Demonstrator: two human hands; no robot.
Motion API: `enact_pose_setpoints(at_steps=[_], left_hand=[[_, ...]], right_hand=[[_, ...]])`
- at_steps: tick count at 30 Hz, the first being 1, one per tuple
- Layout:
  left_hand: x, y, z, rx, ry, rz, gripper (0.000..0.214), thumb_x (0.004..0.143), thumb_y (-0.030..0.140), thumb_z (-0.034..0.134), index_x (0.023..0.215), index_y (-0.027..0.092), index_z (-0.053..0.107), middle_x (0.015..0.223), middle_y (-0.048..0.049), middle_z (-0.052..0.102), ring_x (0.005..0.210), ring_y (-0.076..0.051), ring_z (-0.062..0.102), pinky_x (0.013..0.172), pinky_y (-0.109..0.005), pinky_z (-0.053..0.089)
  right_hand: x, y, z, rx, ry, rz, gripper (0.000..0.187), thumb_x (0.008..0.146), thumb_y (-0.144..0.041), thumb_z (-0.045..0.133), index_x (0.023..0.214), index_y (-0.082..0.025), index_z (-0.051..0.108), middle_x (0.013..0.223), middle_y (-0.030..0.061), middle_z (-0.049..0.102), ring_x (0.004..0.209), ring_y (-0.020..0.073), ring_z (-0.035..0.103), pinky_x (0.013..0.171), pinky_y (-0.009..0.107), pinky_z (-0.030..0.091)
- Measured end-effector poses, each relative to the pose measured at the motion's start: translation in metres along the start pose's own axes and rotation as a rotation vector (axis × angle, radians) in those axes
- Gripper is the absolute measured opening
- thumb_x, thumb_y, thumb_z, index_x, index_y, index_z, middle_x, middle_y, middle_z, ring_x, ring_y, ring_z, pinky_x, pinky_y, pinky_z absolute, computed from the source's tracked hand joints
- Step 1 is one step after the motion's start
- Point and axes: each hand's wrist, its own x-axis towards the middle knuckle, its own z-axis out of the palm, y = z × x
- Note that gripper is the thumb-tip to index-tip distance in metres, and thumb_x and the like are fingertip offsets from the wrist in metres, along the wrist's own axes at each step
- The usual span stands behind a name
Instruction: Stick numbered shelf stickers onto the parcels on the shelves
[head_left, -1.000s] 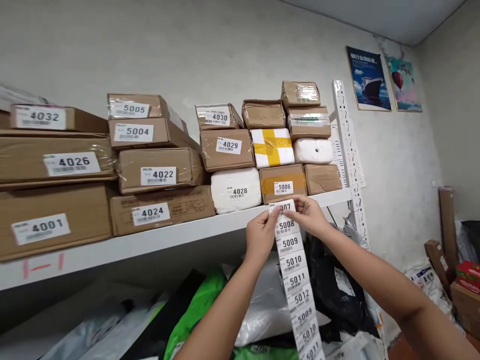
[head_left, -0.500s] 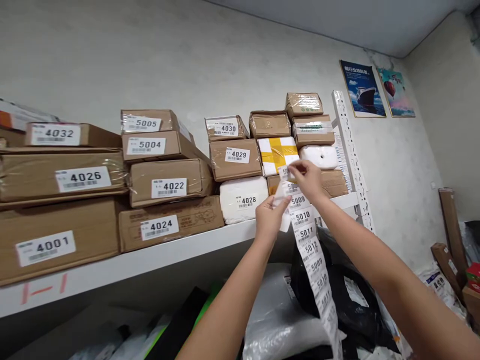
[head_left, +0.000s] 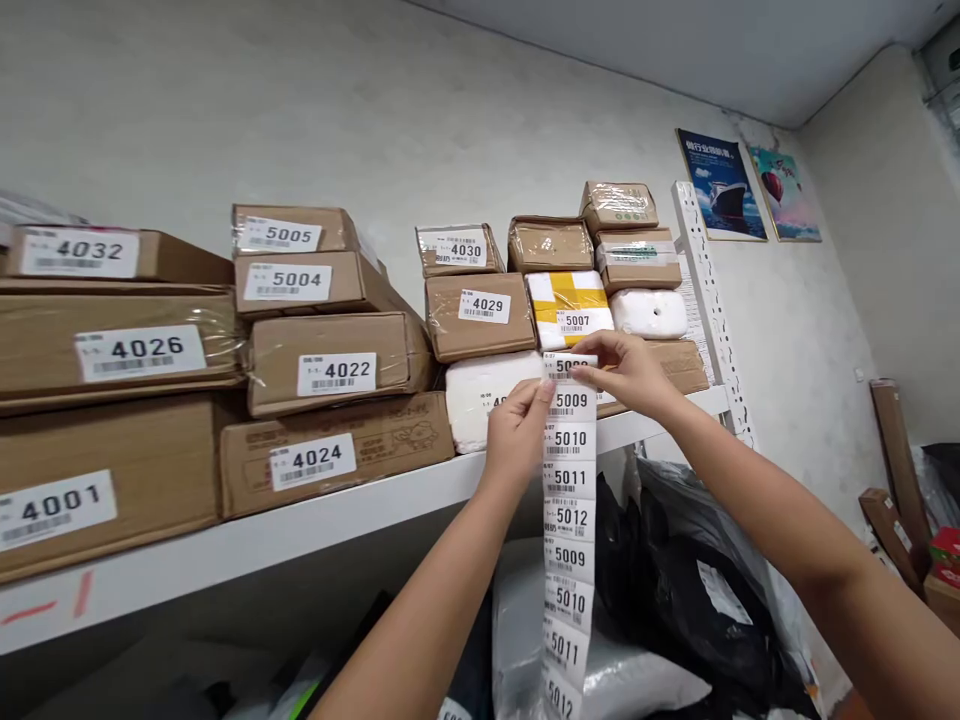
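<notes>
A long strip of white numbered barcode labels [head_left: 569,520] hangs down in front of the shelf, reading 5009 to 5012 and onward. My left hand [head_left: 517,432] pinches the strip's left edge near the top. My right hand [head_left: 628,370] pinches the top label at its right corner. Just above my hands a white parcel with yellow tape [head_left: 566,300] carries a label marked 5007 [head_left: 574,322]. A white parcel [head_left: 480,392] sits directly behind my left hand, its label partly hidden.
The white shelf [head_left: 360,505] holds brown cardboard boxes labelled 4001, 4024, 4022, 4026, 4032, 5004, 5005, 4029. A perforated metal upright [head_left: 709,300] ends the shelf. Black, white and green plastic parcel bags [head_left: 675,590] lie below. Boxes stand at the right wall.
Label 5007 has left the strip and now sits on the yellow-taped white parcel. Both hands have come back down to the strip's top, at the label above 5009.
</notes>
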Motion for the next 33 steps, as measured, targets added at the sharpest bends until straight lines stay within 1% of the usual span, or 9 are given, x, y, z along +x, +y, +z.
enact_pose_setpoints(at_steps=[4, 8, 10, 13, 18, 21, 27, 30, 33], left_hand=[[0.009, -0.001, 0.016, -0.186, 0.132, -0.123, 0.041, 0.059, 0.051, 0.082, 0.074, 0.017, 0.067, 0.069, 0.0011, 0.065, 0.064, -0.013, 0.055, 0.063, -0.025, 0.046], [0.02, 0.001, 0.021, -0.036, 0.295, -0.01, 0.045, 0.069, 0.052, 0.075, 0.055, 0.019, 0.048, 0.051, 0.0073, 0.045, 0.05, -0.007, 0.037, 0.048, -0.021, 0.031], [0.026, 0.002, 0.02, -0.032, 0.315, 0.061, 0.039, 0.07, 0.05, 0.075, 0.06, 0.019, 0.054, 0.055, 0.0064, 0.051, 0.053, -0.008, 0.042, 0.051, -0.021, 0.035], [0.033, 0.004, 0.014, -0.117, 0.244, 0.086, 0.036, 0.063, 0.049, 0.079, 0.075, 0.017, 0.068, 0.072, 0.0011, 0.067, 0.067, -0.013, 0.058, 0.064, -0.025, 0.047], [0.039, 0.006, 0.003, -0.265, 0.037, -0.029, 0.048, 0.053, 0.046, 0.086, 0.09, 0.018, 0.074, 0.083, -0.0032, 0.074, 0.077, -0.018, 0.066, 0.075, -0.032, 0.053], [0.042, 0.006, 0.002, -0.297, 0.033, -0.081, 0.05, 0.052, 0.044, 0.088, 0.091, 0.017, 0.074, 0.077, -0.002, 0.073, 0.07, -0.017, 0.065, 0.068, -0.03, 0.053], [0.044, 0.005, 0.009, -0.072, 0.305, 0.026, 0.039, 0.069, 0.049, 0.078, 0.06, 0.018, 0.055, 0.055, 0.0049, 0.056, 0.053, -0.01, 0.049, 0.052, -0.022, 0.039], [0.04, 0.009, 0.009, -0.104, 0.175, -0.005, 0.036, 0.064, 0.047, 0.081, 0.075, 0.017, 0.065, 0.071, 0.0007, 0.068, 0.063, -0.014, 0.057, 0.06, -0.025, 0.045], [0.03, 0.012, 0.006, -0.089, 0.029, -0.065, 0.04, 0.061, 0.048, 0.082, 0.082, 0.016, 0.071, 0.081, -0.004, 0.072, 0.072, -0.019, 0.062, 0.067, -0.03, 0.048]], right_hand=[[0.005, 0.002, 0.009, 0.136, 0.085, 0.068, 0.017, 0.071, -0.022, 0.076, 0.085, -0.017, 0.066, 0.074, -0.0006, 0.066, 0.061, 0.0108, 0.056, 0.058, 0.026, 0.048], [0.019, -0.005, 0.013, 0.245, 0.165, 0.107, 0.013, 0.072, -0.018, 0.075, 0.076, -0.018, 0.063, 0.074, -0.0007, 0.066, 0.066, 0.0111, 0.06, 0.061, 0.025, 0.051], [0.026, -0.01, 0.012, 0.303, 0.132, 0.2, 0.014, 0.071, -0.018, 0.077, 0.079, -0.018, 0.066, 0.074, -0.0003, 0.067, 0.067, 0.0112, 0.06, 0.062, 0.025, 0.052], [0.034, -0.015, 0.005, 0.356, -0.014, 0.354, 0.014, 0.069, -0.021, 0.082, 0.077, -0.018, 0.071, 0.069, 0.0002, 0.067, 0.061, 0.0104, 0.057, 0.057, 0.025, 0.051], [0.045, -0.019, -0.009, 0.334, -0.099, 0.369, 0.013, 0.066, -0.02, 0.084, 0.072, -0.018, 0.073, 0.07, 0.0018, 0.069, 0.061, 0.0104, 0.057, 0.055, 0.025, 0.051], [0.046, -0.019, -0.007, 0.212, -0.007, 0.315, 0.014, 0.064, -0.016, 0.084, 0.071, -0.016, 0.071, 0.069, 0.0022, 0.069, 0.061, 0.0111, 0.059, 0.056, 0.025, 0.051], [0.04, -0.014, 0.018, -0.077, 0.209, -0.044, 0.002, 0.078, -0.02, 0.072, 0.08, -0.019, 0.07, 0.077, 0.0017, 0.07, 0.071, 0.0136, 0.061, 0.069, 0.03, 0.053], [0.058, -0.01, 0.02, -0.196, 0.284, -0.181, 0.005, 0.085, -0.022, 0.065, 0.086, -0.02, 0.069, 0.086, 0.0024, 0.07, 0.079, 0.0153, 0.062, 0.076, 0.032, 0.051], [0.106, -0.006, 0.002, -0.337, 0.454, -0.242, 0.015, 0.095, -0.025, 0.052, 0.099, -0.02, 0.066, 0.092, 0.004, 0.067, 0.085, 0.0171, 0.06, 0.08, 0.034, 0.049]])
